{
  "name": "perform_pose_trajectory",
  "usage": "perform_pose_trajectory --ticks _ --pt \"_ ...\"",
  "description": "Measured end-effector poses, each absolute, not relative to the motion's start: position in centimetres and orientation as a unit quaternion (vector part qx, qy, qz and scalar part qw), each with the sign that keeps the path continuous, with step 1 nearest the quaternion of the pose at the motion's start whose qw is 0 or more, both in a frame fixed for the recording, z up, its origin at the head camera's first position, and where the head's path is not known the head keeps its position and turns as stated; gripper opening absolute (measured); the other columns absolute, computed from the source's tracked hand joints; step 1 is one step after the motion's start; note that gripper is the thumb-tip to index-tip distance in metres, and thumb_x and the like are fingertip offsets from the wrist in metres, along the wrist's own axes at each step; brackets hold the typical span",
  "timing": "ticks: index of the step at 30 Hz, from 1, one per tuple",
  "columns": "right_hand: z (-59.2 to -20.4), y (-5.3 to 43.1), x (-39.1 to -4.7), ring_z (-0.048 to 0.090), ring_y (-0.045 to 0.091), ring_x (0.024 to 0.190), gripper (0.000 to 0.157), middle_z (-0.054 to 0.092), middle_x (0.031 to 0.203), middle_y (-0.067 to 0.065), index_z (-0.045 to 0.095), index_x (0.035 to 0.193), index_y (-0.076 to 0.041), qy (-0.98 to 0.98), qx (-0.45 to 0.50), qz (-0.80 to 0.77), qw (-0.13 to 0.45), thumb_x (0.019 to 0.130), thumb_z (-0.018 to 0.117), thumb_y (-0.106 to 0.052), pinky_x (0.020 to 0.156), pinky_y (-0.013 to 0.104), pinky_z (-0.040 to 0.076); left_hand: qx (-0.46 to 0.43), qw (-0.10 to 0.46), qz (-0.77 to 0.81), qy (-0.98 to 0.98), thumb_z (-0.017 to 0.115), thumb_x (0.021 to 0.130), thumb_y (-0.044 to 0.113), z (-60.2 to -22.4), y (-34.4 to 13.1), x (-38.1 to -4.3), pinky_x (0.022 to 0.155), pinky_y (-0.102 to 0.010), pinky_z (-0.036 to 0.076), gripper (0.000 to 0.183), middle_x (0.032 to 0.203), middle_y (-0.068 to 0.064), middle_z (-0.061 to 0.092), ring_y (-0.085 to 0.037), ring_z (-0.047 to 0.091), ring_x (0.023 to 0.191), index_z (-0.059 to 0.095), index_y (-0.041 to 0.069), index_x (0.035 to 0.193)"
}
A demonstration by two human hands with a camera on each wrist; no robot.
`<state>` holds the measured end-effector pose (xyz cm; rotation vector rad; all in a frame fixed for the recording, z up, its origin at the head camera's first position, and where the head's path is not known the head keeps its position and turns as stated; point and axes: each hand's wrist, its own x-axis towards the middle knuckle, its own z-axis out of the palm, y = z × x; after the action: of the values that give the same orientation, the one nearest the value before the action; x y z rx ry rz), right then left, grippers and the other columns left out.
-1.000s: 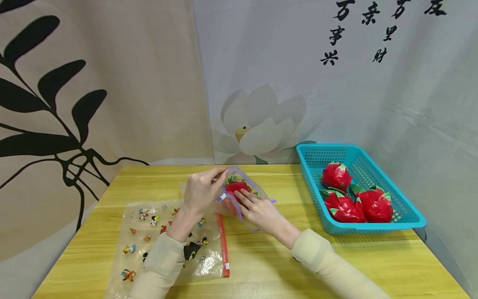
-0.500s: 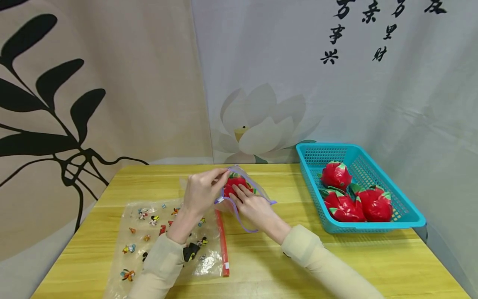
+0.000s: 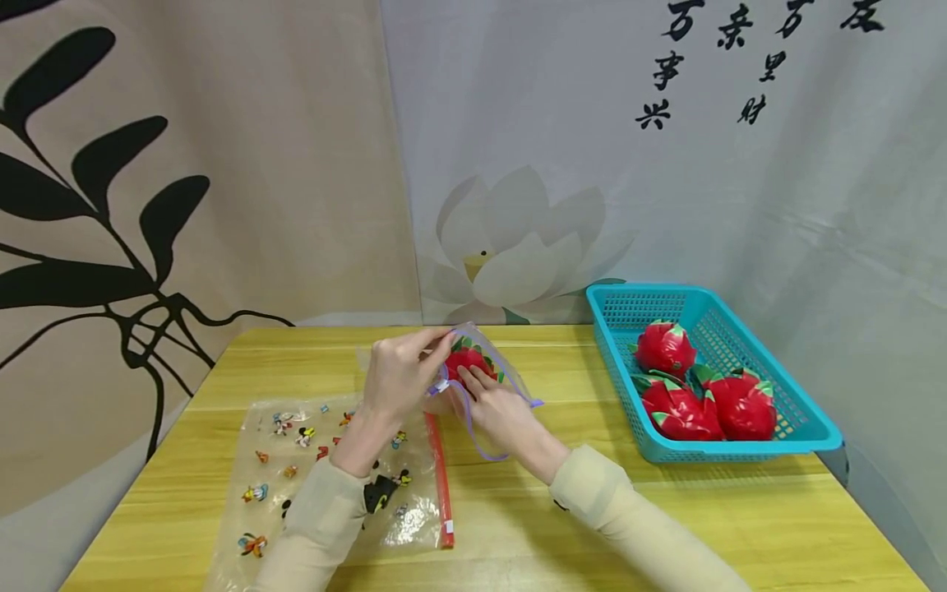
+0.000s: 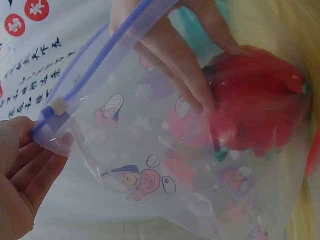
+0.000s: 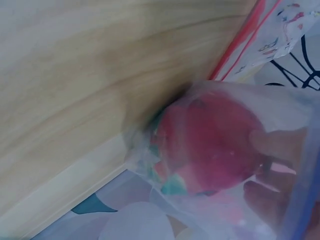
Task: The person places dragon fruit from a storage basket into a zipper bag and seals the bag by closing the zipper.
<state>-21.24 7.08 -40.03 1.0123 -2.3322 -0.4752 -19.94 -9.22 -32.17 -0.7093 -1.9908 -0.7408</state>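
My left hand pinches the rim of a clear zip bag beside its slider, and the bag's purple-edged mouth gapes open. A toy dragon fruit, red with green tips, is inside the bag. Through that mouth reaches my right hand, its fairly straight fingers touching the near side of the fruit. In the right wrist view, blurred fingertips meet the fruit through the milky plastic. The head view hides part of the fruit behind both hands.
A second, flat bag with a red zip strip lies on the wooden table, partly under my left forearm. At the right stands a blue basket holding three dragon fruits. A printed curtain hangs behind.
My right hand has shifted left and further into the bag, and the dragon fruit has moved slightly left with it. My left hand keeps its pinch on the rim.
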Motion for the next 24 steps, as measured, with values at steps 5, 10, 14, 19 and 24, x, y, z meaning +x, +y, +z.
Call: perform_pose_trajectory --ticks 5,10,14,19,24 --pt "-40.24 7.1 -20.73 0.057 0.018 0.115 0.037 0.056 0.131 0.004 0.063 0.118 -0.014 -0.865 0.376 -0.17 0.285 0.082 0.064 -0.008 0.066 0.021 0.056 -0.284 0.438 -0.304 -0.797 0.067 0.081 0.006 -32.23 -9.34 -19.99 0.05 -0.018 0.053 0.008 0.076 -0.011 0.072 -0.015 0.068 0.06 0.071 0.001 0.084" --pt "-40.5 7.01 -20.73 0.055 0.019 0.117 0.026 0.055 0.132 0.005 0.069 0.107 -0.01 -0.874 0.371 -0.148 0.278 0.082 0.063 -0.007 0.061 0.023 0.056 -0.285 0.438 -0.305 -0.796 0.068 0.08 0.005 -32.25 -9.46 -19.98 0.051 -0.018 0.053 0.006 0.075 -0.011 0.072 -0.015 0.068 0.059 0.071 0.001 0.083" --pt "-40.64 6.89 -20.88 0.056 0.019 0.117 0.026 0.055 0.131 0.006 0.068 0.108 -0.01 -0.875 0.369 -0.121 0.289 0.083 0.062 -0.01 0.058 0.023 0.056 -0.287 0.439 -0.299 -0.797 0.067 0.08 0.004 -32.23 -9.44 -19.99 0.05 -0.018 0.052 0.006 0.074 -0.011 0.072 -0.015 0.068 0.058 0.071 0.001 0.083" --pt "-40.5 6.57 -21.21 0.056 0.02 0.117 0.034 0.056 0.13 0.007 0.06 0.121 -0.011 -0.882 0.362 -0.102 0.286 0.088 0.057 -0.018 0.071 0.025 0.056 -0.289 0.442 -0.292 -0.797 0.068 0.079 0.004 -32.21 -9.36 -20.01 0.05 -0.019 0.053 0.006 0.075 -0.011 0.072 -0.015 0.068 0.058 0.071 0.0 0.083" --pt "-39.99 6.23 -21.6 0.054 0.02 0.119 0.035 0.055 0.132 0.006 0.058 0.124 -0.011 -0.896 0.352 -0.094 0.255 0.09 0.054 -0.021 0.083 0.026 0.054 -0.29 0.447 -0.286 -0.797 0.069 0.078 0.004 -32.15 -9.3 -20.02 0.05 -0.019 0.053 0.006 0.075 -0.011 0.072 -0.016 0.068 0.058 0.071 0.0 0.083"
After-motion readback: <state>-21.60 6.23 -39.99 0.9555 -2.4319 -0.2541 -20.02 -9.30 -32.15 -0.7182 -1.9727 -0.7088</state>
